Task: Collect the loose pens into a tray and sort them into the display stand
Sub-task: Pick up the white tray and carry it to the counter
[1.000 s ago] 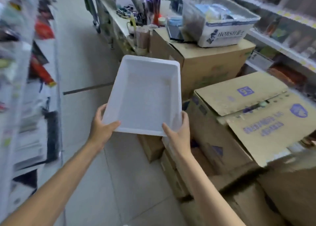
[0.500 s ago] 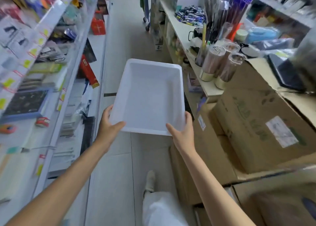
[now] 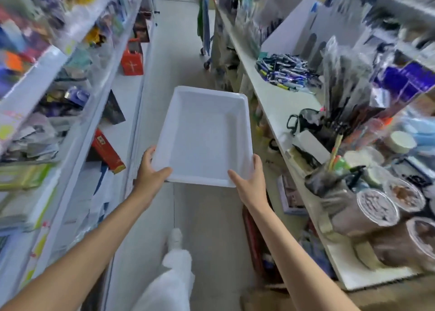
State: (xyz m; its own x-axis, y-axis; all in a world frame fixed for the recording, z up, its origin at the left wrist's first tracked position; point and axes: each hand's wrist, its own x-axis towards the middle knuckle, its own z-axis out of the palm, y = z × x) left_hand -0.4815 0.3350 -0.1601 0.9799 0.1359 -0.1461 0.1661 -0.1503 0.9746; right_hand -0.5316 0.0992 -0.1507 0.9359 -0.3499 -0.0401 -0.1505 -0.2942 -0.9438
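An empty white plastic tray is held out in front of me over the aisle floor. My left hand grips its near left corner and my right hand grips its near right corner. A heap of loose blue and dark pens lies on the white counter ahead to the right, a little beyond the tray. Bundles of pens in clear sleeves stand further right on the same counter. No display stand can be made out clearly.
White shelving full of stationery lines the left side of the narrow aisle. Round tubs of small items and a pencil cup crowd the counter's near end. A wheeled cart stands far down the aisle. My white-trousered leg is below.
The view has swung left from the cardboard boxes to along the aisle. The counter with the pen heap has come nearer. Both hands keep the same hold on the tray.
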